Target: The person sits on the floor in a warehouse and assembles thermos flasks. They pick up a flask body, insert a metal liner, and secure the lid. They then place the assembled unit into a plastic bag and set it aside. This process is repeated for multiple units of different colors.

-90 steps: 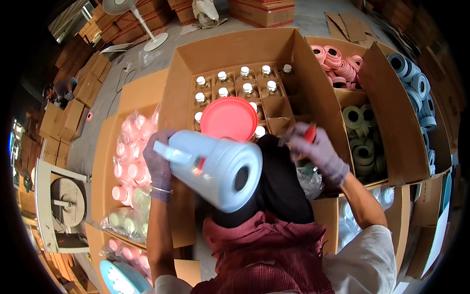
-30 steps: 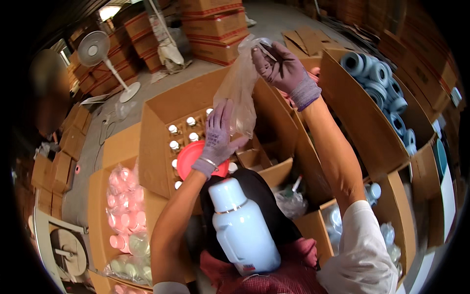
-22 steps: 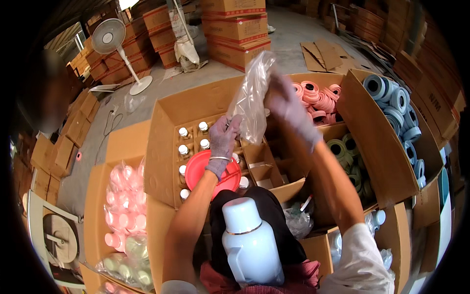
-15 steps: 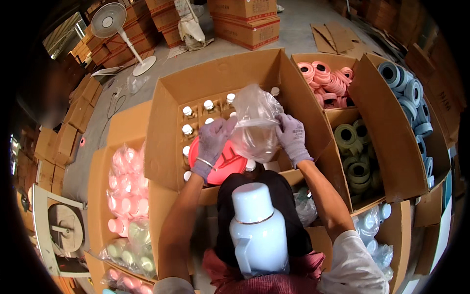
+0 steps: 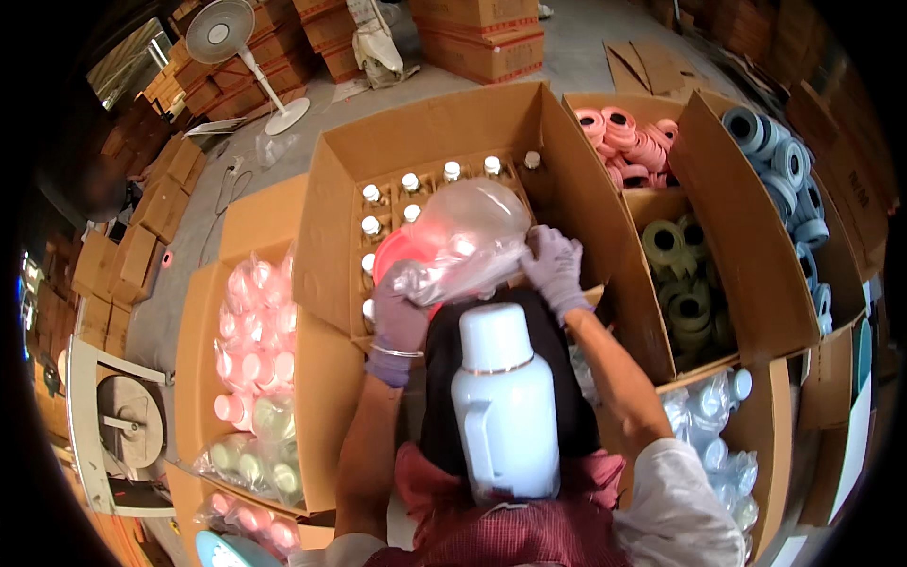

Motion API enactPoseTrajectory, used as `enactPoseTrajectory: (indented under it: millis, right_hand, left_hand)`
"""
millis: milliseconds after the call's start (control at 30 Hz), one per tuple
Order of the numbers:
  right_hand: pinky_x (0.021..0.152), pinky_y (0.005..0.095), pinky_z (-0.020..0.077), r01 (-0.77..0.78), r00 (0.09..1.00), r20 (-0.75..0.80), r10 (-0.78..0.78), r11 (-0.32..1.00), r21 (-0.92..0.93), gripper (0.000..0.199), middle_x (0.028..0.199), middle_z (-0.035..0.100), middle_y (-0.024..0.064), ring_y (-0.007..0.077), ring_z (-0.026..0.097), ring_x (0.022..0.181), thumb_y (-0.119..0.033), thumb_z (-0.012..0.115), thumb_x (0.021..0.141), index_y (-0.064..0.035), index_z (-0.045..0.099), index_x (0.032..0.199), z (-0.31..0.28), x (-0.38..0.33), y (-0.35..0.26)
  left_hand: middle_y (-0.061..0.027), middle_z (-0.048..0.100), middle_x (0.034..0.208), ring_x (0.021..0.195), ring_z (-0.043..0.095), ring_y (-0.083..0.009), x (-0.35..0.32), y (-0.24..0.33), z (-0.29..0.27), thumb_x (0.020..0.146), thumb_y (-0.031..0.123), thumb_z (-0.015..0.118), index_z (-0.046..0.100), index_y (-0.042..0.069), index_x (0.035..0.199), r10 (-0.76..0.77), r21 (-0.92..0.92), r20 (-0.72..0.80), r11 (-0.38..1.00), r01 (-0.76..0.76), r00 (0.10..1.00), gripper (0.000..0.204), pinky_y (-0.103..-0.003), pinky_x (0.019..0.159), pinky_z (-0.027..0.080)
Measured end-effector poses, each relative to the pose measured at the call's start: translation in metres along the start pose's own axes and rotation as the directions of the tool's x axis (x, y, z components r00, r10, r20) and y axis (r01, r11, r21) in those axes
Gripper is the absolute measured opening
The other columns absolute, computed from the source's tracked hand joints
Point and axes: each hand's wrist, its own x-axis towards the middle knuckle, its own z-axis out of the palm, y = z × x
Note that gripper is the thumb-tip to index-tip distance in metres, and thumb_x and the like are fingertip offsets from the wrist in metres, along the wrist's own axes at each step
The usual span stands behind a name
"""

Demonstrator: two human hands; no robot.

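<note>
Both my hands wear thin grey-purple gloves. A clear plastic bag is stretched between them, puffed out on its far side with its gathered edge toward me. My left hand is closed on the bag's left edge, and my right hand pinches its right edge. Behind and left of the bag, a pink-red round plastic piece is partly covered by it. On my lap stands a light blue thermos jug with a cup-like lid and a side handle. Neither hand touches the jug.
Ahead, an open carton holds several white-capped bottles. To the right, cartons hold pink rings, green rings and blue rings. Bagged pink bottles are at left, bagged blue ones at right. A fan stands far left.
The bag has gone from hanging upright to lying puffed out and tilted away. My left hand has come nearer, off the pink-red piece, and both hands have lowered the bag's edge toward me.
</note>
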Motion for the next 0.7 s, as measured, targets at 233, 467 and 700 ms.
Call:
enactPoseTrajectory:
  millis: [233, 467, 700]
  right_hand:
    - [0.106, 0.0498, 0.0324, 0.405, 0.861, -0.428, -0.274, 0.879, 0.251, 0.015, 0.092, 0.061, 0.0098, 0.0282, 0.059, 0.093, -0.006, 0.057, 0.080, -0.0051, 0.060, 0.095, -0.071, -0.132, -0.015]
    - [0.104, 0.0567, 0.0353, 0.544, 0.838, -0.221, -0.499, 0.789, 0.286, 0.018, 0.101, 0.057, 0.0111, 0.0312, 0.054, 0.103, -0.008, 0.064, 0.070, -0.0056, 0.055, 0.085, -0.072, -0.232, 0.013]
    - [0.106, 0.0560, 0.0357, 0.586, 0.773, 0.069, -0.630, 0.752, 0.301, 0.017, 0.101, 0.058, 0.0065, 0.0297, 0.055, 0.104, -0.012, 0.066, 0.070, -0.0116, 0.061, 0.086, -0.142, -0.306, 0.032]
  left_hand:
    - [-0.0126, 0.066, 0.084, 0.071, 0.062, -0.0167, -0.089, 0.037, -0.037, 0.096, 0.031, 0.057, 0.062, -0.008, 0.107, -0.105, 0.079, -0.087, 0.991, 0.112, 0.991, 0.041, -0.028, 0.060, 0.050]
    - [-0.0127, 0.069, 0.093, 0.079, 0.066, -0.0239, -0.141, 0.100, -0.048, 0.085, 0.021, 0.066, 0.068, -0.001, 0.105, -0.206, 0.322, 0.800, 0.940, -0.113, 0.563, 0.030, -0.031, 0.070, 0.053]
    - [-0.0150, 0.067, 0.097, 0.083, 0.065, -0.0304, -0.172, 0.140, -0.026, 0.075, 0.010, 0.070, 0.068, 0.001, 0.104, -0.011, 0.240, 0.696, 0.946, -0.219, 0.718, 0.032, -0.033, 0.073, 0.053]
